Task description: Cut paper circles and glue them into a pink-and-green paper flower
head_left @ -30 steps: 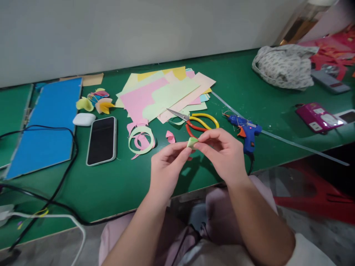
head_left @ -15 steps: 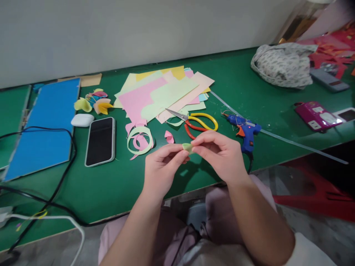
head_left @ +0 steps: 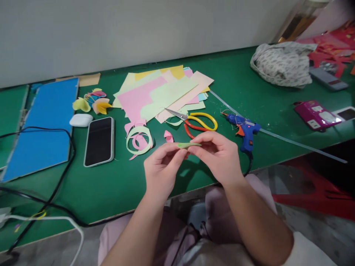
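Through the head view I have a slim green piece (head_left: 189, 145), seemingly paper, above the front of the bench (head_left: 111, 188), pinched by the fingers of both my left hand (head_left: 161, 168) and right hand (head_left: 220, 160). I judge the step as shaping it; the next move calls for light, even pressure, clear of the scissors (head_left: 186, 118) just beyond.

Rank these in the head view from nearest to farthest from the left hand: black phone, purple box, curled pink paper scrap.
From the left hand:
1. Curled pink paper scrap: just beyond it.
2. Black phone: to its left.
3. Purple box: far right, past the glue gun.
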Motion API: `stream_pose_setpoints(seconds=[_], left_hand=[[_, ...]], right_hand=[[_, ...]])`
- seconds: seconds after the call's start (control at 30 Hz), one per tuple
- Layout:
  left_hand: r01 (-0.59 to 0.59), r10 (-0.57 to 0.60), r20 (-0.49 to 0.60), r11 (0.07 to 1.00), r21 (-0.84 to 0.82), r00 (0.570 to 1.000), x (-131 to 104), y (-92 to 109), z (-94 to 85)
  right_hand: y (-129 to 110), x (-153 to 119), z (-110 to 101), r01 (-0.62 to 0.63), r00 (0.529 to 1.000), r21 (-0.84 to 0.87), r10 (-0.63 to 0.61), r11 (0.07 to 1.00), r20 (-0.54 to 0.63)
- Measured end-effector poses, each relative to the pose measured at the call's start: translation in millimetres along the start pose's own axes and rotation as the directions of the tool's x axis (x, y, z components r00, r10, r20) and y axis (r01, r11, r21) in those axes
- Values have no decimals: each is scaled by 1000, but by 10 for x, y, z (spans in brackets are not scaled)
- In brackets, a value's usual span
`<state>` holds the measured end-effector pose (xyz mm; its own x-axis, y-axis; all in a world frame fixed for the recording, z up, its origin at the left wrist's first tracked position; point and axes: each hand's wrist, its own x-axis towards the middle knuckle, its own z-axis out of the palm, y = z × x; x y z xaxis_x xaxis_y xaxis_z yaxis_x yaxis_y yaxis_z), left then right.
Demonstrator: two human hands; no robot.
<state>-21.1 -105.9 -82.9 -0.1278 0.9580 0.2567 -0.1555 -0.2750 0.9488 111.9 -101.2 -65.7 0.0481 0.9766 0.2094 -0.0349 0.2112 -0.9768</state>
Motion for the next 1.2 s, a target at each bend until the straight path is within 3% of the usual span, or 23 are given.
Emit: stream_pose_setpoints(seconds=[0.4,0.6,0.83,1.0,1.2], left_hand=[[44,-45,0,995,89,999,8,-14,-4],[-143,146,8,957,251,989,-6,26,-29],[-378,366,103,851,365,925,11,56,-86],[-444,412,166,831,337,896,47,109,-123],[-440,402,184,851,286,897,62,131,-157]], right_hand=[[-20,-13,-6,41,998,-66,-44,997,-54],[-10,-9,-14,78,997,-104,-80,992,-20],[6,-3,-42,69,998,-120,-69,990,0],[24,3,-50,48,999,-100,-45,994,31],[25,2,-51,8,996,-57,-3,998,84]])
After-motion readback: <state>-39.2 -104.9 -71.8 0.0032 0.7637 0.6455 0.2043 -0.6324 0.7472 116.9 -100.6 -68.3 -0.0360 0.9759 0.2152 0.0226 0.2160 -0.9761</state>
